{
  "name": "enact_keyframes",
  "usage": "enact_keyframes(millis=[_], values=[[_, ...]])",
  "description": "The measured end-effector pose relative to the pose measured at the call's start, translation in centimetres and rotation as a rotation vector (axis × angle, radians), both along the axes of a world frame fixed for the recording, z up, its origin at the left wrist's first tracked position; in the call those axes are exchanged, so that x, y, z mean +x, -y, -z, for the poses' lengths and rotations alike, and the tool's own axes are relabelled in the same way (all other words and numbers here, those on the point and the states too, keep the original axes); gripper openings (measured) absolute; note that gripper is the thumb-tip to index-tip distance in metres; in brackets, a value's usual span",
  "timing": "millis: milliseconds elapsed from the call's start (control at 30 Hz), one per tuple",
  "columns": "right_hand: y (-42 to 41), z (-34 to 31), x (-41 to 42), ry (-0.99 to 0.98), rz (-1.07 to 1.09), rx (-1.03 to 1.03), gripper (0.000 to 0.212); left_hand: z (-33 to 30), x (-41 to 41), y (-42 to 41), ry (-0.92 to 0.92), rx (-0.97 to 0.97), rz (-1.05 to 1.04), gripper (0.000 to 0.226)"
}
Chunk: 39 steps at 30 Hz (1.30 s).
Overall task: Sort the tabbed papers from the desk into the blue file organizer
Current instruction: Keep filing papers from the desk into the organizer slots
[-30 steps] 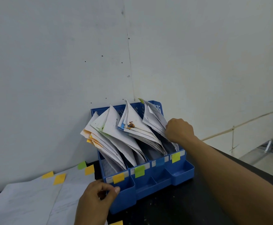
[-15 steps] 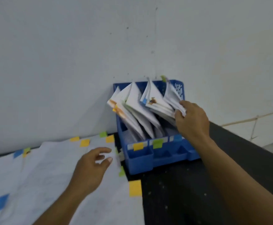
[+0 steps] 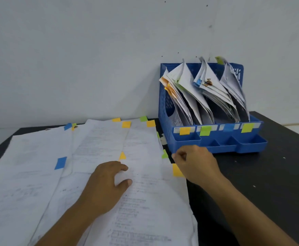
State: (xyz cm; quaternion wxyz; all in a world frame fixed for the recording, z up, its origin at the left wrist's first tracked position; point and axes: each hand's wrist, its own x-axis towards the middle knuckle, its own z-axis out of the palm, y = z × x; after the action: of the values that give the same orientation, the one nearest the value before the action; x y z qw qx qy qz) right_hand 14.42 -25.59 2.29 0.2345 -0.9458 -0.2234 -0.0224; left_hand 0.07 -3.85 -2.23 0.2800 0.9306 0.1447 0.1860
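A black desk (image 3: 278,174) stands against the wall, its left half covered with loose tabbed papers (image 3: 38,183) that overlap one another. At the back right is the blue file organizer (image 3: 216,139), its four slots labelled orange, green, blue and green and already packed with leaning sheets; the small front trays look bare. The step in hand seems to be picking the next sheet. The left hand (image 3: 106,189) lies spread on the top sheet (image 3: 145,174), pinning it. The right hand (image 3: 196,166) has its fingers curled at that sheet's right edge, near an orange tab (image 3: 176,170); whether it pinches paper I cannot tell. Next comes reading the tab and matching its slot.
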Motion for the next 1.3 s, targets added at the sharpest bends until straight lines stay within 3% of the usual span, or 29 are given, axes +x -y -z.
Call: enact_keyframes(millis=[133, 267, 400, 533, 633, 800, 900, 967, 1133, 1200, 1300], values=[[0.7, 0.3, 0.1, -0.112, 0.073, -0.212, 0.04, 0.7, -0.3, 0.0, -0.013, 0.052, 0.002, 0.056], [0.6, 0.7, 0.2, -0.221, 0.067, -0.251, 0.062, 1.2, -0.6, 0.2, -0.049, 0.034, 0.002, 0.071], [0.4, 0.8, 0.2, -0.262, 0.044, -0.181, 0.038, 1.4, -0.5, 0.0, -0.04, 0.051, -0.012, 0.074], [1.0, 0.7, 0.6, -0.329, 0.037, 0.063, 0.011, 1.3, -0.4, 0.3, 0.015, 0.073, -0.034, 0.054], [1.2, 0.1, 0.7, -0.411, 0.062, 0.343, 0.011, 0.7, -0.5, 0.5, 0.054, 0.057, -0.032, 0.047], [1.8, -1.2, 0.7, -0.345, 0.147, 0.762, 0.012, -1.0, -0.7, 1.8, 0.17, -0.015, 0.054, 0.035], [2.1, -2.4, 0.3, -0.266, 0.165, 0.973, 0.01, -2.1, -0.7, 3.0, 0.176, -0.129, 0.146, 0.04], [1.8, -3.3, -0.1, -0.231, 0.127, 1.085, 0.008, -2.8, -0.5, 3.9, 0.172, -0.163, 0.185, 0.059], [-0.8, -5.9, -1.6, -0.278, -0.084, 1.126, 0.01, -4.9, 1.6, 6.2, -0.031, -0.019, 0.132, 0.11], [-1.8, -6.8, -1.8, -0.297, -0.139, 1.156, 0.009, -5.2, 2.4, 6.6, 0.001, 0.037, 0.039, 0.105], [-2.7, -8.2, -1.6, -0.31, -0.207, 1.192, 0.009, -5.8, 3.0, 6.4, 0.119, 0.075, -0.068, 0.077]])
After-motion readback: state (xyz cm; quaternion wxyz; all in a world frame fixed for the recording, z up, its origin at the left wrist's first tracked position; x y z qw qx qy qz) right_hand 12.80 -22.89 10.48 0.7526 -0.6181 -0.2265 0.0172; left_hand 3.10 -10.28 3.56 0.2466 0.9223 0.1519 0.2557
